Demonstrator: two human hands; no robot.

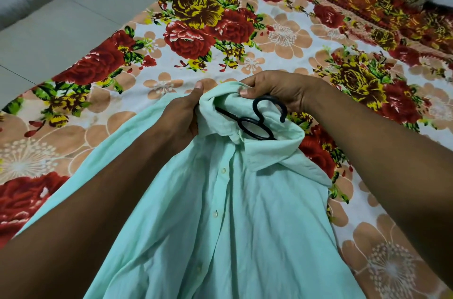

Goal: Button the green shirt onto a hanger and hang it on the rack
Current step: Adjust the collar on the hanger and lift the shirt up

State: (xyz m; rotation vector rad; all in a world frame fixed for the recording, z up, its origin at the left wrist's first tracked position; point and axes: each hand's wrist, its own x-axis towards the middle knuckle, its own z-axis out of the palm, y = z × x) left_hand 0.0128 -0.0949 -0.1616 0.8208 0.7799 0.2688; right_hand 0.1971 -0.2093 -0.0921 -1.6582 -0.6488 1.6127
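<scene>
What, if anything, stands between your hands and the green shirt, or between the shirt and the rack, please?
Nothing visible separates them: the left hand and right hand both grip the pale green cotton shirt at its collar, beside the black plastic hanger. No rack is in view, so that path cannot be judged.

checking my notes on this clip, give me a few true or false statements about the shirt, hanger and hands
1. Both hands grip the shirt near its collar. True: the left hand and right hand hold the cloth there.
2. The hanger is white. False: it is black.
3. The hanger's hook sticks out at the collar. True.
4. The shirt hangs on a rack. False: it is held over a floral sheet, and no rack is in view.
5. The front shows buttons. True.
</scene>
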